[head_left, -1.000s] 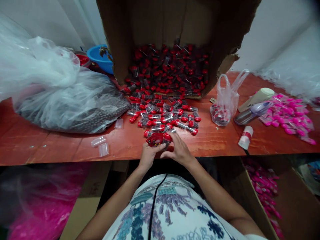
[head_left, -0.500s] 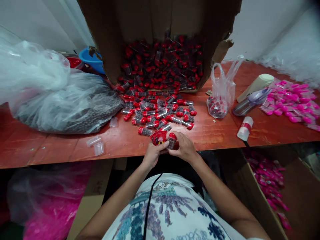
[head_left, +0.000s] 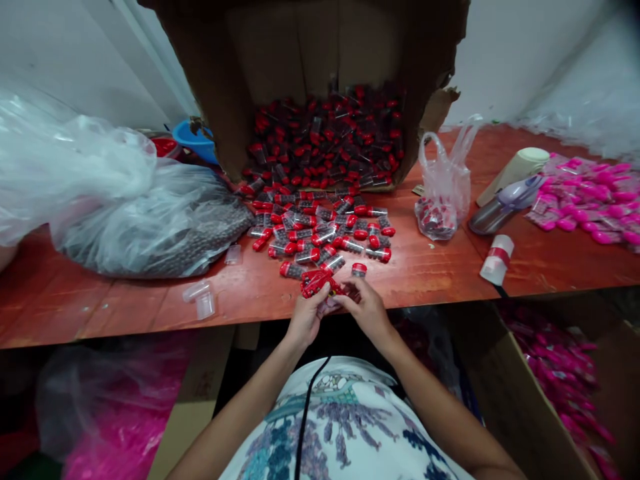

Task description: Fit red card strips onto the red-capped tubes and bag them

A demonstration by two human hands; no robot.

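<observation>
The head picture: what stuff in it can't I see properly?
Red packet, head view: its print is too small and blurred to read, and the left hand covers part.
Right hand, head view: its own bend hides how it grips.
Blue basin, head view: the cardboard box hides its right side.
Plastic bag, head view: cut off by the left edge.

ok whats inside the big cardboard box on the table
The cardboard box holds a heap of red-capped clear tubes; whatever lies beneath the heap's top layer is covered and can't be seen.
</observation>
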